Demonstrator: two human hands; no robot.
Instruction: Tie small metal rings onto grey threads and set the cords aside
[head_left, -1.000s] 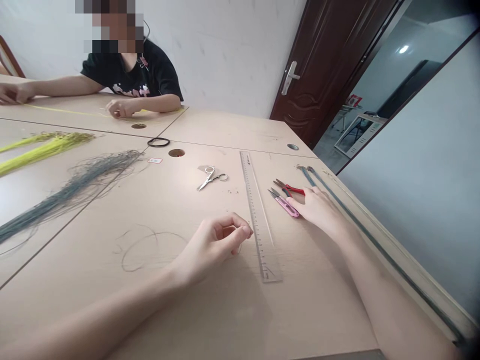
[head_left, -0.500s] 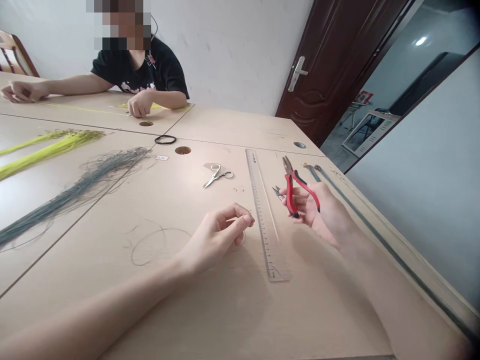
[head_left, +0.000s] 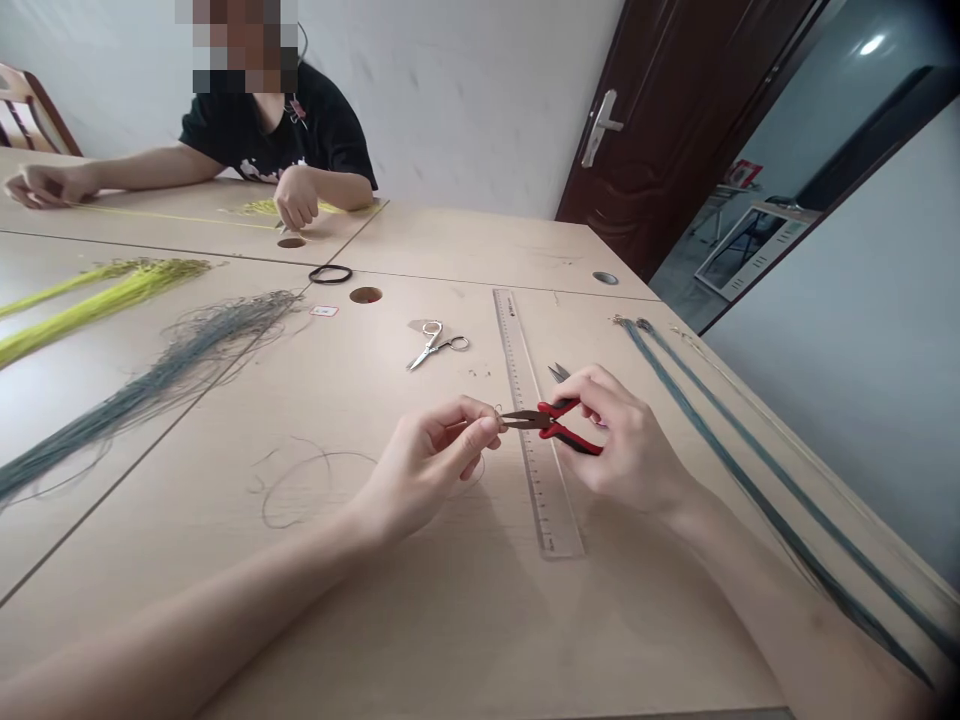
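Observation:
Red-and-black pliers [head_left: 571, 428] are held in my right hand [head_left: 626, 440], their narrow jaws pointing left over the ruler. The jaw tips meet the fingertips of my left hand [head_left: 435, 455], which pinches a tiny piece with a small loop, too small to name. A thin grey cord [head_left: 270, 500] curls on the table to the left of that hand. Beneath the pliers lies a clear ruler [head_left: 551, 520]. Another pointed metal tool [head_left: 559, 372] shows partly behind my right hand.
Silver scissors [head_left: 429, 352] lie beyond my hands, near a black loop [head_left: 330, 274]. Grey cord bundles [head_left: 150, 390] and yellow ones [head_left: 82, 310] lie left, more grey strands [head_left: 720, 440] right. Across the table, a person [head_left: 300, 130] handles yellow cord.
My right hand has turned the pliers from pointing up to pointing left and brought them to my left fingertips. The other person's hand on the right side has shifted slightly.

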